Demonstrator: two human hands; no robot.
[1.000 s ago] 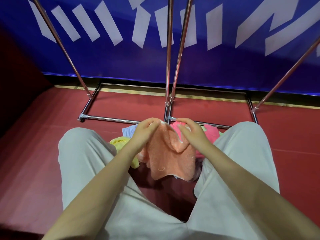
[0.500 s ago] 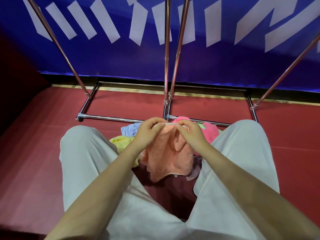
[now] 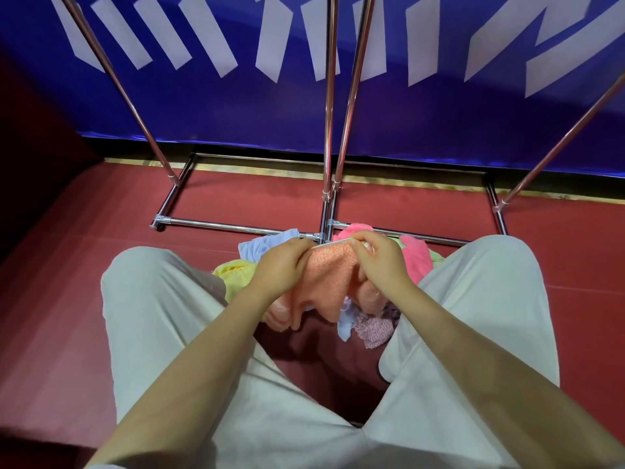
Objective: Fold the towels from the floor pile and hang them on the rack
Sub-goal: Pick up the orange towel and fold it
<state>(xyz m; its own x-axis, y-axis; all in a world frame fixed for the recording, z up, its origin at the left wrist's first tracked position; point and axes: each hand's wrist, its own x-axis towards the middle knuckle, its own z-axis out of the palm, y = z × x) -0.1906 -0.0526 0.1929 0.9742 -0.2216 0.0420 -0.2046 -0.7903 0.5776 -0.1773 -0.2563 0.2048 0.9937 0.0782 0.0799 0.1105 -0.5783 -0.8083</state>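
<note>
- Two hands of mine meet on one orange towel (image 3: pixel 329 279): my left hand (image 3: pixel 282 267) pinches its top edge from the left, my right hand (image 3: pixel 380 262) pinches the same edge from the right, so each grip is closed on that towel.
- Its cloth is a nubbly orange terry with a pale band along the top edge, which shows between my thumbs.
- That top edge runs left to right, stretched short between my hands; the rest of the towel hangs down from it in loose, uneven folds, its lower corners pointing toward the floor (image 3: pixel 67 299) between my knees.
- I hold it in the air above the floor pile (image 3: pixel 372 328), which lies between my legs just in front of the rack (image 3: pixel 236 226).
- Around and under it I see a pink towel (image 3: pixel 414 257), a pale blue towel (image 3: pixel 263 247), a yellow towel (image 3: pixel 235 272) and a mauve speckled one at the near edge.
- Behind the pile, the rack's chrome base bars rest on the red floor and its poles rise before a blue banner (image 3: pixel 439 106).
</note>
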